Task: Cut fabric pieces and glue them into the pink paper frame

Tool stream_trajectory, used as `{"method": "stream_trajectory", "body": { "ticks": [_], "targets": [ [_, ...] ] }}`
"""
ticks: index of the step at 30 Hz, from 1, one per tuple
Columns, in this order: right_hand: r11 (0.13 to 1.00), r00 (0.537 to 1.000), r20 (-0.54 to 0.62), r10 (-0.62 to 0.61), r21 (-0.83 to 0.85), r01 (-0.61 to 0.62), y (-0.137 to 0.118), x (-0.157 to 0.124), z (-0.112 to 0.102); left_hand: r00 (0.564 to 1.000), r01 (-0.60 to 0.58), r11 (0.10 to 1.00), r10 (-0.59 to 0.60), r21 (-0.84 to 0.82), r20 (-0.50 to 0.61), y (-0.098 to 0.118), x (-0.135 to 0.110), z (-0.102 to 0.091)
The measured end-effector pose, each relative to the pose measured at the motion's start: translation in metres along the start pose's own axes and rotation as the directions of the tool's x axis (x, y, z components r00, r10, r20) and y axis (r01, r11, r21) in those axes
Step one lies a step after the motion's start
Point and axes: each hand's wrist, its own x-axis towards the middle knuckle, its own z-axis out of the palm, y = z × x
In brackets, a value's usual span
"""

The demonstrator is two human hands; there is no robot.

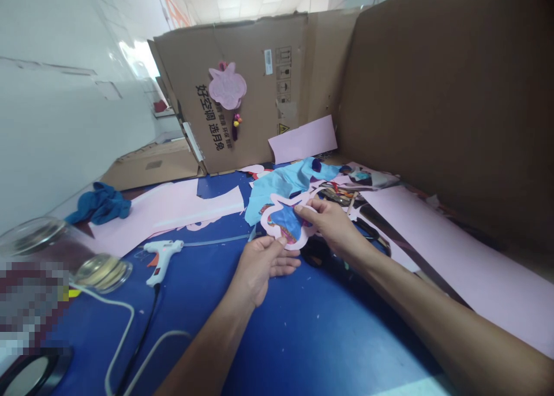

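Between my two hands is a pink flower-shaped paper cutout (pixel 293 245) with a pink border and a blue and patterned middle. My left hand (pixel 264 266) pinches its lower edge between thumb and fingers. The right side is gripped by my right hand (pixel 326 223), its thumb lying over the blue middle. The cutout is held above the blue table. Just behind it spreads a light blue satin cloth (pixel 281 179). To the left of my hands a white glue gun (pixel 163 260) lies on the table.
A cardboard wall (pixel 255 49) stands behind, with a pink flower-shaped piece (pixel 227 87) hanging on it. Pink sheets (pixel 173 205) lie left and right. A clear jar (pixel 47 243), a dark blue cloth (pixel 101 202) and cords are at left. Scraps and tools crowd the back right.
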Motion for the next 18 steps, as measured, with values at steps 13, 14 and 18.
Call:
{"method": "stream_trajectory", "body": {
  "ticks": [13,14,18],
  "targets": [
    [0.999,1.000,0.005,-0.024,0.023,0.024,0.0024,-0.0001,0.0006,0.998,-0.019,0.999,0.022,0.049,-0.066,0.0007,-0.0022,0.0044],
    [0.999,1.000,0.007,-0.026,0.026,0.026,0.0026,-0.0001,0.0007,0.997,-0.017,0.999,0.021,0.051,-0.072,0.0013,-0.0028,0.0051],
    [0.999,1.000,0.010,-0.027,0.025,0.026,0.0015,-0.0003,0.0007,0.996,-0.017,0.998,0.022,0.056,-0.092,0.0031,-0.0046,0.0072]
  ]
}}
